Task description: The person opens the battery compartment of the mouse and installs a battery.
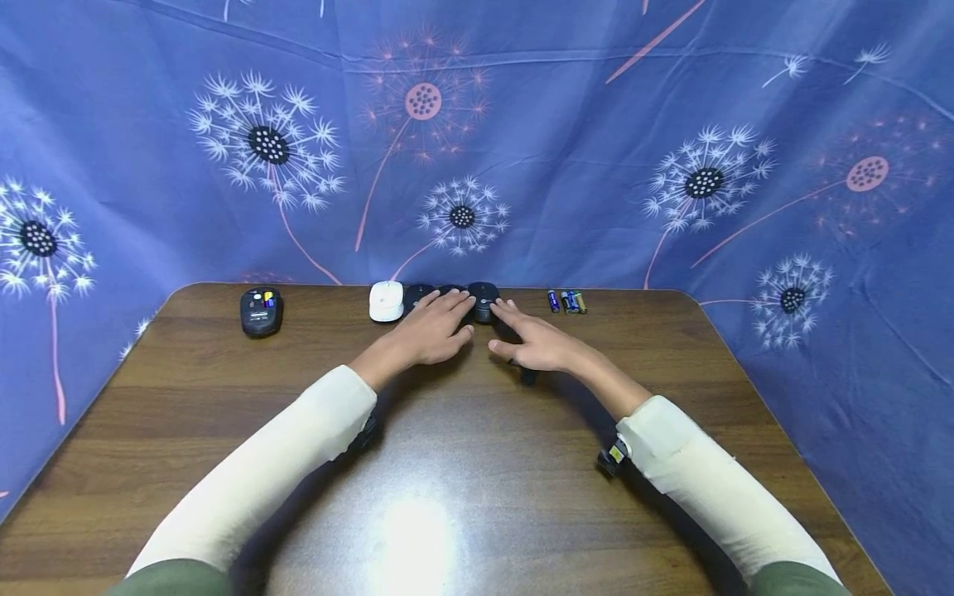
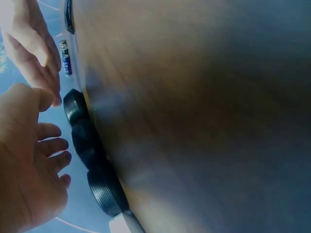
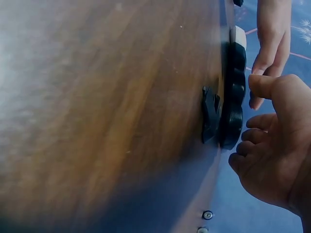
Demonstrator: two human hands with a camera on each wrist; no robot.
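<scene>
A row of computer mice stands along the table's back edge: a white mouse (image 1: 386,301) at its left end, then several black ones. My left hand (image 1: 432,331) reaches over the middle black mice with its fingers extended, partly hiding them. Beside the rightmost black mouse (image 1: 484,301) is my right hand (image 1: 540,343), fingers spread and holding nothing. Whether either hand's fingertips touch the mice, I cannot tell. Partly hidden below the right hand lies a small black piece (image 3: 210,115), of a kind I cannot make out, in front of the row in the right wrist view.
Toward the back left, another black mouse (image 1: 261,312) lies with its labelled underside up. Several small batteries (image 1: 570,302) lie together near the back edge, right of the hands. A blue dandelion-print cloth (image 1: 559,165) hangs behind the wooden table (image 1: 537,497).
</scene>
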